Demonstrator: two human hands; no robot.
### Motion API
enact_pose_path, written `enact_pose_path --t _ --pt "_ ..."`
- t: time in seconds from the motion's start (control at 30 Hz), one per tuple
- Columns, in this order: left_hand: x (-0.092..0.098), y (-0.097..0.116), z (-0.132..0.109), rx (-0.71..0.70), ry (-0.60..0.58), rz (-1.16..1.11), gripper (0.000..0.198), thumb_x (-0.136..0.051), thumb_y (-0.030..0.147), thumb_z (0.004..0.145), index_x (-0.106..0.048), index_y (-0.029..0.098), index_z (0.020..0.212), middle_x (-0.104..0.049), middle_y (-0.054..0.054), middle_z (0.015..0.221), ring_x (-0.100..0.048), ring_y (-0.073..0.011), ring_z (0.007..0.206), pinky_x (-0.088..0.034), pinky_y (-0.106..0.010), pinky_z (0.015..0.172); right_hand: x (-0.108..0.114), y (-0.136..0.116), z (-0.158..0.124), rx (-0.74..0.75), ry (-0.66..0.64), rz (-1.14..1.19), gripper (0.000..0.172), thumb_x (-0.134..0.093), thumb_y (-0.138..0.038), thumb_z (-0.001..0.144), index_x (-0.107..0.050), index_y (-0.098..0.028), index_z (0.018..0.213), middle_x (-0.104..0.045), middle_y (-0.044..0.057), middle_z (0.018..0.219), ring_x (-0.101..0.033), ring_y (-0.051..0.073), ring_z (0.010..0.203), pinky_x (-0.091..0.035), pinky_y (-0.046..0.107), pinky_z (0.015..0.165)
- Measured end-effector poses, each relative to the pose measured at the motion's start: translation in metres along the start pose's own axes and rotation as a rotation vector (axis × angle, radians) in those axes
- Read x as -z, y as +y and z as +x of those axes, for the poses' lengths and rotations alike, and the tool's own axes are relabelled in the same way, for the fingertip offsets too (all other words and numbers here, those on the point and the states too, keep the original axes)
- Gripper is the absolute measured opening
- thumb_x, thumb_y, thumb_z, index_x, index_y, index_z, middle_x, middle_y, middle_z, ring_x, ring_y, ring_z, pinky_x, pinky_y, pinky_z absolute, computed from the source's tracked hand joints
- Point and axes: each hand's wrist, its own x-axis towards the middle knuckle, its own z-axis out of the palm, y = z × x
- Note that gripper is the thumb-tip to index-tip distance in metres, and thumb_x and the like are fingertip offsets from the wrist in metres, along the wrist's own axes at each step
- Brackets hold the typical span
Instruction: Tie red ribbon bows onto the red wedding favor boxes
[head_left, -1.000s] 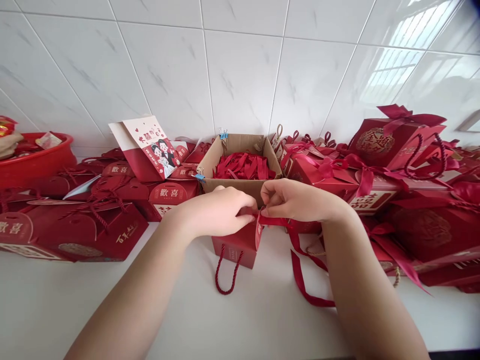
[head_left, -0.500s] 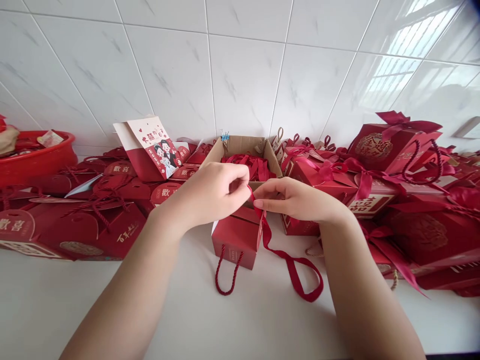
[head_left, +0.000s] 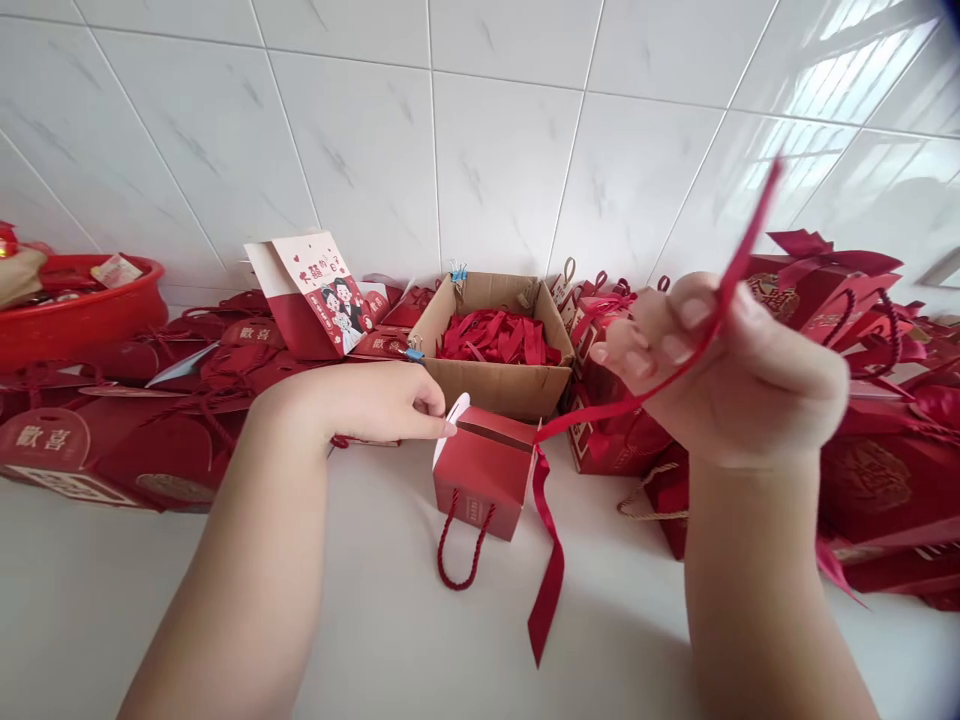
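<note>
A small red gift box (head_left: 484, 458) stands on the white counter in front of me, its twisted rope handle (head_left: 466, 583) hanging toward me. My left hand (head_left: 390, 402) pinches the box's left end by a pale rounded flap. On the other side, a red ribbon (head_left: 550, 540) comes from the box's right end. One tail droops onto the counter. The other tail runs taut up to my right hand (head_left: 750, 370), which is raised and grips it between thumb and fingers, with the tip sticking up.
Behind the gift box is a cardboard box (head_left: 491, 385) full of red ribbons, with blue binder clips (head_left: 457, 272) on its rim. Red boxes (head_left: 97, 450) crowd the left, bow-tied ones the right. A red basin (head_left: 82, 315) stands far left, before a tiled wall (head_left: 502, 180).
My right hand has pulled up and right, drawing a ribbon tail through the box end. My left hand has moved down-left from the ribbon to the box's left flap.
</note>
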Motion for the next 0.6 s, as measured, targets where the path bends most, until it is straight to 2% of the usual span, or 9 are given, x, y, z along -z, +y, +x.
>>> enact_pose_path --t 0.1,0.23,0.37,0.6 --pt "0.001 -0.004 0.002 -0.015 -0.021 -0.036 0.029 -0.055 0.048 0.076 -0.063 0.023 0.063 -0.053 -0.001 0.059 -0.038 -0.0124 0.045 -0.024 -0.027 0.044 -0.012 0.013 0.005 -0.209 -0.119 -0.101 0.028 -0.054 -0.048 0.084 -0.055 -0.022 0.072 -0.052 0.001 0.068 -0.046 0.014 0.058 -0.038 0.028 0.054" --pt "0.003 0.000 -0.001 -0.025 -0.034 -0.032 0.026 -0.054 0.044 0.076 -0.065 0.024 0.066 -0.058 -0.002 0.065 -0.042 -0.0132 0.049 -0.027 -0.025 0.044 -0.034 0.037 0.012 -0.501 -0.370 -0.192 0.022 -0.058 -0.038 0.081 -0.057 -0.018 0.072 -0.048 0.000 0.066 -0.040 0.011 0.056 -0.031 0.025 0.051" --pt "0.005 0.007 -0.005 -0.016 -0.038 -0.028 0.028 -0.054 0.046 0.077 -0.065 0.022 0.066 -0.063 -0.003 0.070 -0.046 -0.0131 0.051 -0.030 -0.024 0.044 -0.045 0.050 0.012 -0.551 -0.522 -0.241 0.022 -0.055 -0.031 0.078 -0.051 -0.017 0.063 -0.042 -0.001 0.062 -0.033 0.009 0.053 -0.025 0.026 0.049" --pt "0.003 -0.002 0.000 -0.056 -0.043 0.000 0.036 -0.048 0.052 0.082 -0.068 0.023 0.071 -0.064 -0.002 0.069 -0.046 -0.0131 0.050 -0.031 -0.025 0.046 -0.051 0.053 0.010 -0.582 -0.569 -0.213 0.019 -0.055 -0.028 0.077 -0.051 -0.016 0.061 -0.043 0.000 0.063 -0.038 0.010 0.057 -0.027 0.026 0.050"
